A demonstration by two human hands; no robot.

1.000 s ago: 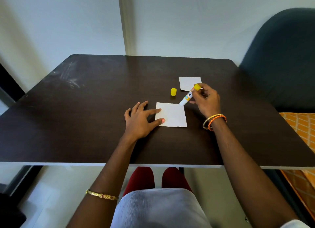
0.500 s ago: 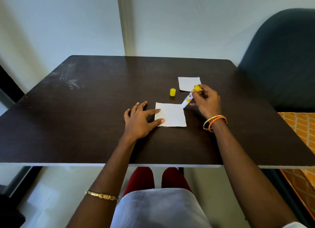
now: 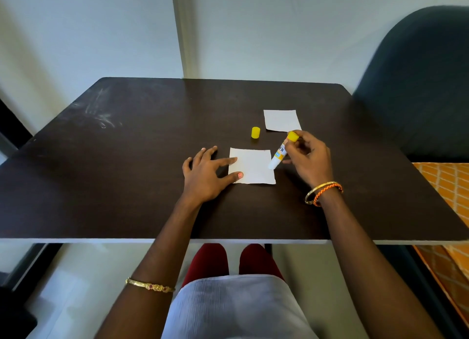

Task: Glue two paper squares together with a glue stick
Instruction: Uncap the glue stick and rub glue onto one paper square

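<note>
While both hands work over the dark bench (image 3: 127, 186), the scene reads as follows.

Left hand (image 3: 205, 176): spread flat and open, palm down, gripping nothing; its forefinger and thumb lie on the left edge of the near paper and pin it to the bench.

Right hand (image 3: 308, 158): curled closed around the glue stick, fingers wrapped about the upper part of the tube.

Glue stick (image 3: 280, 152): tilted, its yellow end up and away by the fingers, its white end down and toward the person, touching the right edge of the near paper.

Near paper (image 3: 253, 167): a white square lying flat at mid-bench, between the two hands.

Far paper (image 3: 281, 120): a second white square lying flat, farther back and to the right, apart from the near one; its near edge sits just behind the stick's yellow end.

Cap (image 3: 255, 132): yellow, off the stick, standing upright on the bench between the two papers, to the left of the far one, touching neither.

Containers: the stick's tube is the only one; how much glue it holds cannot be told.

Bangles (image 3: 323, 193): a gold one and an orange one on the right wrist.

Chair (image 3: 418, 85): dark, beyond the bench's right corner.
</note>
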